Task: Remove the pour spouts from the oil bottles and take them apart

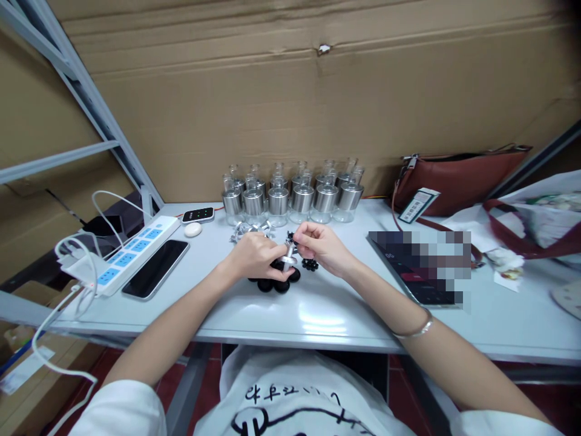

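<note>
My left hand (pixel 264 255) is closed around a silver metal piece with a round flange (pixel 287 261), its narrow end pointing up. Close beside it, my right hand (pixel 323 247) pinches thumb and forefinger together at the narrow end; what lies between those fingertips is too small to make out. Small black parts (pixel 310 264) lie in a cluster under the right hand. Below the left hand sit several round black caps (pixel 282 285), partly hidden by it. More silver metal pieces (pixel 242 230) are heaped just behind the left hand.
Two rows of glass bottles with metal sleeves (pixel 278 198) stand at the back. On the left are a power strip (pixel 136 251), a phone (pixel 157 269) and a small device (pixel 198 215). A tablet (pixel 408 272) and a brown bag (pixel 458 181) lie at right.
</note>
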`<state>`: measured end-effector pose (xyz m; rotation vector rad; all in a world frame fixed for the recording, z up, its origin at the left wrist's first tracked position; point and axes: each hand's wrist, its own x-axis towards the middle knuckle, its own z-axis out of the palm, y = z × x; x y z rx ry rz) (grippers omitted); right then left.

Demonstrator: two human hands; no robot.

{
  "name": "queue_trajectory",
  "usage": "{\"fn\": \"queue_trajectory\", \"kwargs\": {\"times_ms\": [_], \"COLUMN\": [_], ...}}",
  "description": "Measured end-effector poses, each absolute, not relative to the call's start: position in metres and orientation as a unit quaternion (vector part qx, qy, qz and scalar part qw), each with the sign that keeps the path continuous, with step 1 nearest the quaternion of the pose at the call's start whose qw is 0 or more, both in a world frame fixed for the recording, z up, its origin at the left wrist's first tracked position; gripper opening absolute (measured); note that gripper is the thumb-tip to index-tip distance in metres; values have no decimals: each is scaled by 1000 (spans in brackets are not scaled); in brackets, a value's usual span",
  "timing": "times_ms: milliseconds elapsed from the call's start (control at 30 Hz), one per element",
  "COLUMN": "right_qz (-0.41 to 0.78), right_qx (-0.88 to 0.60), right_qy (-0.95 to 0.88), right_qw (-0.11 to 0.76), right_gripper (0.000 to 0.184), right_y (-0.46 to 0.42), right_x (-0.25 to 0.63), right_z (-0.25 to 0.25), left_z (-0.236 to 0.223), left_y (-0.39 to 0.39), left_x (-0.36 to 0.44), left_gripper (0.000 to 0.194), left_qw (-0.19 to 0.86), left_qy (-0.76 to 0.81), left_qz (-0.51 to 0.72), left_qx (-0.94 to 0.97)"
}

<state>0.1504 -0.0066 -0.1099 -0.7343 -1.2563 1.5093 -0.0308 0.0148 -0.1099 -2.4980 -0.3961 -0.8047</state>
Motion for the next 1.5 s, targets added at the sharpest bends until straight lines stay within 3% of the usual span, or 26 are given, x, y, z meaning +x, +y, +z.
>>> {"fn": "queue_trajectory", "kwargs": {"times_ms": [200,333,567,1500], "right_qz": [701,738,734,653], "right_qx": [-310,-289,-271,-275], "right_qy": [-468,-470,-476,-559], "right_qw": [440,388,401,430], "right_gripper": [51,45,36,34], "right_y": [-8,-10,-11,-9], "right_x": [150,151,152,151], "right_z": [-108,-106,-106,-114], "left_z": [-107,-104,-105,-104], "left_y": [14,13,14,16], "left_x": [-30,-30,-32,-34], "left_gripper": [34,30,28,31], "left_qw": [244,242,238,203], "left_qy": [-147,-140,-146,-158], "left_qz": [-318,-326,-327,-316], "left_qx": [-904,-903,-903,-913]}}
